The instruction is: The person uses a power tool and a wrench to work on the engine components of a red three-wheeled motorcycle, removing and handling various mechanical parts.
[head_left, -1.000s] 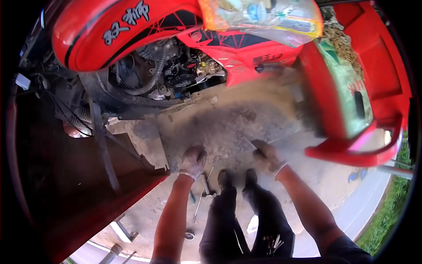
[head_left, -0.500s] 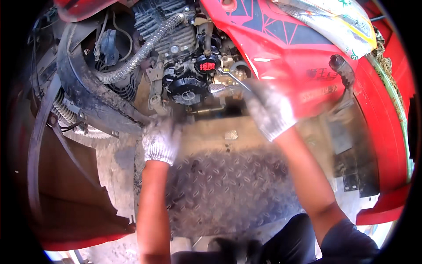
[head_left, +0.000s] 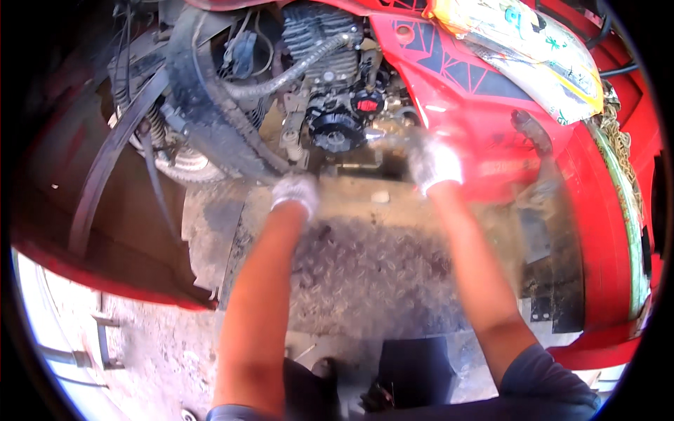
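My right hand (head_left: 435, 167), in a dirty white knit glove, is smeared by motion at the right side of an exposed engine (head_left: 330, 84), beside a red body panel (head_left: 463, 140). Its fingers cannot be made out, and no wrench shows clearly in it. On the left, my gloved left hand (head_left: 295, 193) is at the far edge of the footboard (head_left: 365, 274), below the lower end of a dark curved fender (head_left: 217, 119). Blur hides its fingers. Between and beyond the hands lies the engine's round black cover (head_left: 337, 133), with a red-marked cap (head_left: 366, 105) above it.
A ribbed metal hose (head_left: 295, 76) curves along the engine's left. Plastic packaging (head_left: 547, 56) lies on the red bodywork at the upper right. A pedal lever (head_left: 533, 130) juts out below it. A small pale piece (head_left: 380, 197) rests on the footboard's far strip.
The view has shifted, so the engine sits farther right. My right hand, which gripped a wrench against the engine, is closer to the engine and blurred. My left hand remains by the footboard edge.
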{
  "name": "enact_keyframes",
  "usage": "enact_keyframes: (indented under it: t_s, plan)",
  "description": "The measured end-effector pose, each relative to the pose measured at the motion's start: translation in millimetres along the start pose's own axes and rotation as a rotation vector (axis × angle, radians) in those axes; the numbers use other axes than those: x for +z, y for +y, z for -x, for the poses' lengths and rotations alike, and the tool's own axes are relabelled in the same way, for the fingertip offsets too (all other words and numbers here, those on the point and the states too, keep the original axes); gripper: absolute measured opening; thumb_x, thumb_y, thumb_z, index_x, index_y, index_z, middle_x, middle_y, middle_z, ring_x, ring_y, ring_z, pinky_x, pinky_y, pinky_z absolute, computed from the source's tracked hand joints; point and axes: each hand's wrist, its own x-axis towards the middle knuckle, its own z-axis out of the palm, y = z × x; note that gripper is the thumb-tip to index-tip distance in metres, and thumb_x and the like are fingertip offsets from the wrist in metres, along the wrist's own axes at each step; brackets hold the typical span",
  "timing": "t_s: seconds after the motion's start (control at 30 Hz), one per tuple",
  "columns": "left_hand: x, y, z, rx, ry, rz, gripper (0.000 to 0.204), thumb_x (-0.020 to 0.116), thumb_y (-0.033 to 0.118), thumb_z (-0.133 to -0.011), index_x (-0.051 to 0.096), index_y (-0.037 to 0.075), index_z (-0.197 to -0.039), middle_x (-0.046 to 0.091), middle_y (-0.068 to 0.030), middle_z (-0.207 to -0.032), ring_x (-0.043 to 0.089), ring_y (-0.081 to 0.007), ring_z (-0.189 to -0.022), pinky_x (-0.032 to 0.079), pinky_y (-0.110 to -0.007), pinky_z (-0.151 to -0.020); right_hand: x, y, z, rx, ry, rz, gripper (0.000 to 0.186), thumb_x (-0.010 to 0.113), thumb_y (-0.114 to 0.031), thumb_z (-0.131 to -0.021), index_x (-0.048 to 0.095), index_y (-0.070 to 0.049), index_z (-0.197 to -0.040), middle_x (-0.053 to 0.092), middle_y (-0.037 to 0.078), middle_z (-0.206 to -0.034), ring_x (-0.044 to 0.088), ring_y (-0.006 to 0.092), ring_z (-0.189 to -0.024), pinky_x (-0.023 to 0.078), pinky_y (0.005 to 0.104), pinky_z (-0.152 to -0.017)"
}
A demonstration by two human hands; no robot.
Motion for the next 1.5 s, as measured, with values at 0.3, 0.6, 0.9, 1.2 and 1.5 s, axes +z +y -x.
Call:
enact_keyframes:
  t_s: [0.3, 0.6, 0.9, 1.2, 1.5]
  plan:
    - [-30, 12, -4, 0.006, 0.176, 0.352, 0.04, 0.049, 0.04, -0.097, 0.073, 0.011, -0.109, 0.071, -0.0211, -0.117, 0.067, -0.0408, -0.11, 0.05, -0.051, -0.098, -4, -16, -17, 0.048, -0.048, 0.135, 0.041, 0.05, -0.013, -0.096, 0.054, -0.013, -0.136, 0.069, 0.027, -0.099, 0.067, 0.0476, -0.087, 0.053, 0.0547, -0.079]
    - [-22, 12, -35, 0.012, 0.364, 0.59, 0.037, 0.05, 0.037, -0.096, 0.073, 0.008, -0.102, 0.072, -0.0222, -0.104, 0.068, -0.0421, -0.102, 0.051, -0.052, -0.092, 22, -18, -34, 0.059, -0.075, 0.12, 0.045, 0.048, -0.014, -0.097, 0.054, -0.01, -0.142, 0.068, 0.029, -0.115, 0.066, 0.0465, -0.104, 0.052, 0.0512, -0.089]
    - [-35, 31, -59, -0.035, 0.464, 0.737, 0.035, 0.055, 0.038, -0.096, 0.074, 0.01, -0.104, 0.072, -0.0217, -0.108, 0.068, -0.0415, -0.102, 0.052, -0.051, -0.093, 32, -7, -29, 0.077, -0.019, -0.013, 0.041, 0.051, -0.014, -0.099, 0.059, -0.005, -0.138, 0.067, 0.027, -0.122, 0.065, 0.043, -0.113, 0.051, 0.0456, -0.096]
    - [-44, 29, -60, -0.05, 0.35, 0.7, 0.037, 0.054, 0.039, -0.095, 0.074, 0.01, -0.106, 0.073, -0.0209, -0.11, 0.068, -0.0414, -0.105, 0.052, -0.051, -0.095, 22, -12, -15, 0.036, -0.022, -0.268, 0.039, 0.055, -0.007, -0.096, 0.064, -0.006, -0.134, 0.072, 0.023, -0.105, 0.072, 0.0317, -0.096, 0.054, 0.0396, -0.084]
    - [-63, 41, -54, 0.023, 0.293, 0.714, 0.04, 0.051, 0.041, -0.097, 0.073, 0.01, -0.109, 0.072, -0.0221, -0.112, 0.067, -0.0411, -0.107, 0.051, -0.05, -0.096, 21, -20, -23, 0.16, 0.042, -0.208, 0.039, 0.052, -0.013, -0.097, 0.062, -0.005, -0.135, 0.069, 0.026, -0.122, 0.067, 0.0401, -0.116, 0.052, 0.0434, -0.098]
